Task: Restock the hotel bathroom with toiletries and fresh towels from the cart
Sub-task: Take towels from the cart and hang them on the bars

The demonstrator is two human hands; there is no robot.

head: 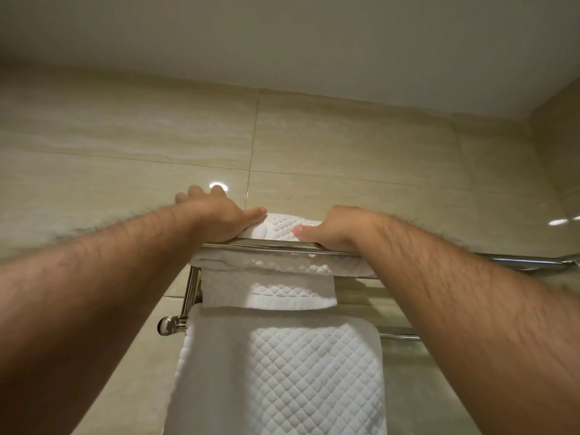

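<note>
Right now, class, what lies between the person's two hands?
A folded white towel on the chrome rack fills the gap between left hand and right hand, seen in the head view.

A folded white towel (279,226) is laid on the chrome rack shelf (518,260), centre frame; 1 hanging towel (298,372) is draped below.

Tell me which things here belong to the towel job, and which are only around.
Job: folded towel, on the chrome rack; left hand and right hand, both on it; large hanging towel.
Only around: wall tiles; ceiling.
</note>
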